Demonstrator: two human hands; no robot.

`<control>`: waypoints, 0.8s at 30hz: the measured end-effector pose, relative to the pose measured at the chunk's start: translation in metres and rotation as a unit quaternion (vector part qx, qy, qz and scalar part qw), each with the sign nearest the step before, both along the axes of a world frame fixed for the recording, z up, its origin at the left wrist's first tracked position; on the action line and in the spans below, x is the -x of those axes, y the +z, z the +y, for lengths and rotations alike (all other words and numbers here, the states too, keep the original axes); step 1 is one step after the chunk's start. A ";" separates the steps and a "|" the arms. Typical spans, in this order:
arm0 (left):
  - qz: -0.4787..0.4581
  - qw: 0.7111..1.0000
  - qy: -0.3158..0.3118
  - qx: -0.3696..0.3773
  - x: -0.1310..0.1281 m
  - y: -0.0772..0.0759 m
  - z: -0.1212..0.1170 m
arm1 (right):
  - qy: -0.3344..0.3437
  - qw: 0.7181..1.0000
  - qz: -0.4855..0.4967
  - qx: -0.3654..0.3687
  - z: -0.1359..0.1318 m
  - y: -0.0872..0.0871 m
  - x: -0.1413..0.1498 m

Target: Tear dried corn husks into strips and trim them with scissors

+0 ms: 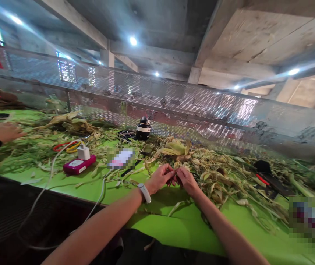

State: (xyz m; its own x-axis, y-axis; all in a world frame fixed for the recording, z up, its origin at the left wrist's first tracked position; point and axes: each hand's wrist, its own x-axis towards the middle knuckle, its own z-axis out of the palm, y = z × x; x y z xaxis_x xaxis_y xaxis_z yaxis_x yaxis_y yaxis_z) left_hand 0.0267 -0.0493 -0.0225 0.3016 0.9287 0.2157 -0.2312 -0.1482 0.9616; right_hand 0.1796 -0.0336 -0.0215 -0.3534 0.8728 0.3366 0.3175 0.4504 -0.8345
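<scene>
Both my hands meet over the green table (174,228), just in front of a pile of dried corn husks (218,173). My left hand (161,177), with a white band on its wrist, has its fingers pinched together on a strip of husk. My right hand (186,180) is closed on the same strip, fingertips touching the left hand's. What exactly lies between the fingers is small and partly hidden.
A pink power bank (78,165) with a white charger and cables lies at the left. A black round device (143,129) stands by the perforated metal fence (174,99). Another person's hand (4,131) rests at far left. Red-handled tool (262,179) lies right.
</scene>
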 end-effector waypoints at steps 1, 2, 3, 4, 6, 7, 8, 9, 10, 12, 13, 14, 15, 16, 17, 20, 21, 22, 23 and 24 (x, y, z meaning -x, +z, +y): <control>0.000 1.000 -0.001 0.003 0.000 0.000 0.000 | -0.014 1.000 -0.005 -0.025 0.001 -0.001 0.001; -0.002 1.000 -0.003 0.005 0.000 0.000 0.000 | -0.029 0.998 -0.010 -0.052 0.001 -0.001 0.002; -0.003 1.000 -0.004 0.007 0.000 0.000 0.000 | -0.044 0.996 -0.016 -0.078 0.001 -0.001 0.002; -0.004 1.000 -0.006 0.009 0.000 0.000 0.000 | -0.056 0.993 -0.022 -0.101 0.001 -0.001 0.003; -0.006 1.000 -0.008 0.012 0.001 0.000 0.001 | -0.073 0.989 -0.030 -0.125 0.000 0.000 0.003; -0.006 1.000 -0.006 0.014 0.001 0.000 0.001 | -0.073 0.989 -0.032 -0.123 -0.001 0.001 0.003; -0.006 1.000 -0.001 0.015 0.002 0.000 0.001 | -0.066 0.991 -0.033 -0.111 -0.002 0.002 0.002; -0.005 1.000 0.005 0.016 0.002 0.000 0.001 | -0.050 0.994 -0.032 -0.092 -0.002 0.002 0.002; -0.004 1.000 0.011 0.016 0.002 0.000 0.001 | -0.029 0.997 -0.028 -0.069 -0.003 0.003 0.002; -0.003 1.000 0.018 0.017 0.003 0.000 0.001 | 0.005 0.999 -0.014 -0.031 -0.003 0.002 0.003; -0.004 1.000 0.017 0.019 0.003 0.000 0.001 | 0.012 1.000 -0.003 -0.020 -0.003 0.000 0.003; -0.006 1.000 0.016 0.022 0.003 0.000 0.002 | 0.011 1.000 0.010 -0.014 -0.003 -0.001 0.005; -0.008 1.000 0.014 0.027 0.004 0.000 0.002 | 0.008 1.000 0.023 -0.011 -0.003 -0.002 0.006; -0.009 0.999 0.012 0.032 0.004 -0.001 0.003 | 0.008 0.999 0.033 -0.008 -0.003 -0.002 0.007; -0.009 0.999 0.010 0.040 0.005 -0.001 0.003 | 0.011 0.999 0.040 -0.006 -0.003 -0.003 0.008; 0.003 0.997 0.002 0.071 0.008 -0.001 0.003 | 0.016 0.999 0.038 -0.012 -0.005 -0.001 0.010; 0.011 0.997 -0.004 0.077 0.009 -0.001 0.003 | 0.013 0.999 0.027 -0.024 -0.005 0.000 0.009; 0.019 0.997 -0.010 0.080 0.010 0.000 0.003 | 0.009 0.999 0.012 -0.041 -0.005 0.001 0.009; 0.024 0.996 -0.013 0.079 0.011 0.000 0.003 | 0.002 0.998 -0.004 -0.063 -0.006 0.001 0.008; 0.025 0.997 -0.010 0.077 0.011 0.000 0.003 | -0.009 0.996 -0.020 -0.088 -0.005 0.001 0.007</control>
State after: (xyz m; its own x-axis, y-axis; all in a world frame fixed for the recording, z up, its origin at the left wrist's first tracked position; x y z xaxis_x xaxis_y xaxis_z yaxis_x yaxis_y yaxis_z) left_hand 0.0156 -0.0462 -0.0221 0.3271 0.9433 0.0559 -0.1840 0.0055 0.9829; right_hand 0.1725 -0.0391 -0.0201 -0.3546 0.8079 0.4706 0.3571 0.5822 -0.7304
